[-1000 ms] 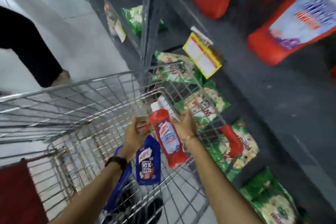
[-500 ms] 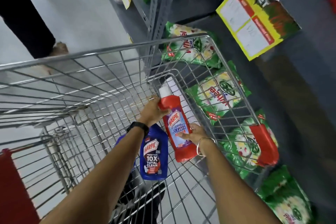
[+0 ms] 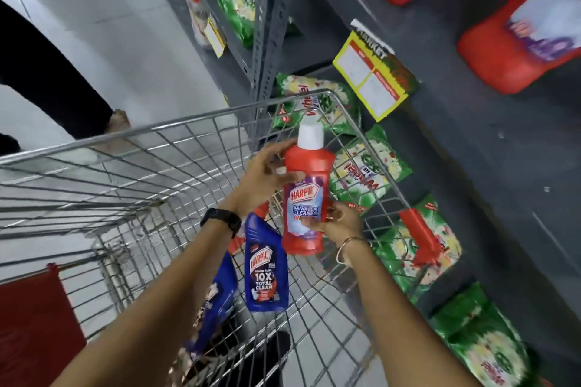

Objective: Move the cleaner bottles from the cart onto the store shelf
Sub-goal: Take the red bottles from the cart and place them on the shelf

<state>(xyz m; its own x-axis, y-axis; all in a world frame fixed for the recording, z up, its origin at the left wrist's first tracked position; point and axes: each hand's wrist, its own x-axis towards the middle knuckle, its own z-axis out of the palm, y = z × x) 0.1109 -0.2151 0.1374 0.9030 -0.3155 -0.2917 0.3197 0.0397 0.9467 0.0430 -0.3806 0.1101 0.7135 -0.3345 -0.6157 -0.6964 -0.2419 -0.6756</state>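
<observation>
A red Harpic bathroom cleaner bottle (image 3: pixel 306 185) with a white cap is held upright over the wire cart (image 3: pixel 195 132). My left hand (image 3: pixel 262 177) grips its upper left side, and my right hand (image 3: pixel 338 223) holds its lower right side. Two blue Harpic bottles lie inside the cart: one (image 3: pixel 266 273) faces up with its label showing, the other (image 3: pixel 217 298) is partly hidden under my left forearm. On the grey store shelf (image 3: pixel 471 166) at the upper right lie two red cleaner bottles (image 3: pixel 518 41) of the same kind.
Green detergent bags (image 3: pixel 371 173) fill the lower shelf beside the cart. A yellow price tag (image 3: pixel 371 78) hangs off the shelf edge. Someone's dark trouser leg and foot (image 3: pixel 56 78) stand on the tiled floor to the left. A red flap (image 3: pixel 31 324) is at the cart's near left.
Both hands have lifted the red bottle up out of the cart, toward its rim. The view has tilted up, so the shelf's red bottles show again.
</observation>
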